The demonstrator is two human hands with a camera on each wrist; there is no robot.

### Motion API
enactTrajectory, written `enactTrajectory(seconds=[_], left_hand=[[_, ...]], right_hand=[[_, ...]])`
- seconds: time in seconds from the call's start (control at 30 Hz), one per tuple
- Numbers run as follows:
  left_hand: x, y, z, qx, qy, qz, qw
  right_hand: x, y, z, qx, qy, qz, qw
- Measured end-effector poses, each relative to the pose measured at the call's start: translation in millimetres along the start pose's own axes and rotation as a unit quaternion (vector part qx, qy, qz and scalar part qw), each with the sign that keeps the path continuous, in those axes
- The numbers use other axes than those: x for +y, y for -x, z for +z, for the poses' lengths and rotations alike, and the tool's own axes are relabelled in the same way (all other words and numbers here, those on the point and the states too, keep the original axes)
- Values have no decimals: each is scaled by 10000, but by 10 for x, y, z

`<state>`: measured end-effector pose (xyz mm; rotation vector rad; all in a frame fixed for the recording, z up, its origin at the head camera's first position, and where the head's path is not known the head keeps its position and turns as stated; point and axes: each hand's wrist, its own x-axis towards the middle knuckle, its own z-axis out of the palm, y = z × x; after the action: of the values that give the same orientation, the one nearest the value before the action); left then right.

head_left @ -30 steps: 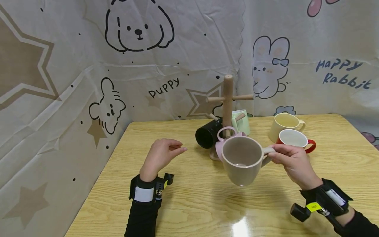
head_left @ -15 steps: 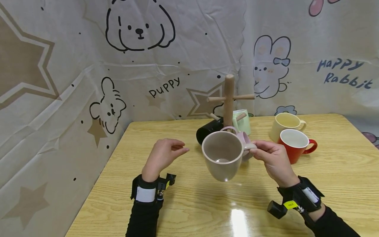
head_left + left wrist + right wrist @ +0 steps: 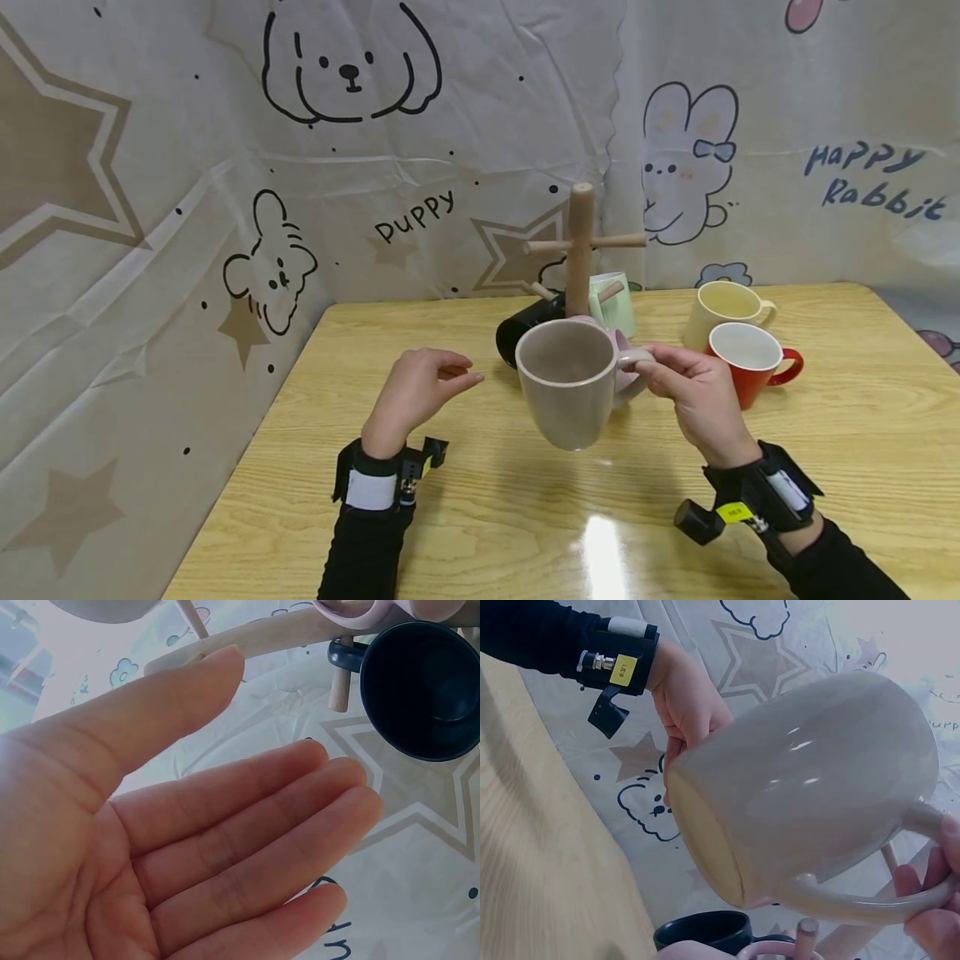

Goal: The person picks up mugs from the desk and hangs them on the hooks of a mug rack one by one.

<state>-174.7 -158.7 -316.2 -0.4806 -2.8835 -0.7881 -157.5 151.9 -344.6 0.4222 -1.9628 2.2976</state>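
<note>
My right hand (image 3: 701, 400) pinches the handle of a grey-beige mug (image 3: 566, 400), held upright above the table in front of a wooden mug tree (image 3: 581, 250). In the right wrist view the mug's side and unglazed base (image 3: 705, 836) face the camera. My left hand (image 3: 416, 392) hovers to the left with nothing in it; the left wrist view shows its fingers (image 3: 247, 847) nearly straight, thumb apart. A black mug (image 3: 424, 694) hangs sideways by its handle on a peg. A pink mug (image 3: 628, 379) is mostly hidden behind the grey one. A light green mug (image 3: 617, 304) is behind the post.
A red mug (image 3: 742, 375) with a white inside stands right of the rack, close behind my right hand. Behind it is a yellow mug (image 3: 723, 312). The wooden table (image 3: 480, 517) ends at a printed cloth backdrop (image 3: 450, 83). Two upper pegs (image 3: 618, 241) carry no mug.
My right hand has carried the grey mug leftward, so it now covers more of the pink mug and the red mug shows more. The left hand has barely moved.
</note>
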Motion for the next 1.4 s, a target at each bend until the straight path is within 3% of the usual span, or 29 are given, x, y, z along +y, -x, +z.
enactTrajectory(seconds=[0.2, 0.43, 0.5, 0.57, 0.6, 0.63, 0.7, 0.77, 0.8, 0.83, 0.87, 0.93, 1.17, 1.4], left_hand=[[22, -9, 16, -78, 22, -116, 9999], [53, -19, 58, -130, 144, -79, 9998], [64, -24, 71, -28, 368, -133, 9992], [86, -35, 84, 155, 1106, -286, 9933], [105, -38, 89, 221, 1718, -365, 9842], [130, -36, 95, 239, 2435, -408, 9688], [191, -28, 117, 85, 3900, -436, 9198], [260, -11, 162, -280, 4950, -348, 8678], [296, -2, 194, -512, 5257, -298, 8486], [326, 3, 234, -722, 5435, -224, 8360], [357, 5, 277, -861, 5538, -180, 8280], [412, 6, 365, -932, 5617, -144, 8219], [563, -26, 558, -807, 6054, -619, 7894], [613, -50, 596, -835, 6219, -864, 7738]], right_hand=[[-42, -4, -16, -27, 77, 488, 9988], [-78, -7, -20, -322, -493, 1382, 9887], [-94, -3, -21, -363, -647, 1449, 9867], [-107, 3, -22, -375, -793, 1414, 9861], [-114, 7, -21, -380, -877, 1380, 9858], [-119, 12, -20, -375, -956, 1349, 9855], [-126, 20, -9, -355, -1054, 1265, 9857], [-131, 31, 6, -327, -1126, 1216, 9856], [-132, 36, 16, -313, -1130, 1198, 9859], [-132, 40, 28, -301, -1119, 1186, 9862], [-131, 45, 40, -290, -1093, 1177, 9866], [-125, 54, 64, -260, -1028, 1206, 9870], [-76, 55, 105, -218, -927, 1408, 9855], [-42, 56, 89, -197, -796, 1421, 9864]])
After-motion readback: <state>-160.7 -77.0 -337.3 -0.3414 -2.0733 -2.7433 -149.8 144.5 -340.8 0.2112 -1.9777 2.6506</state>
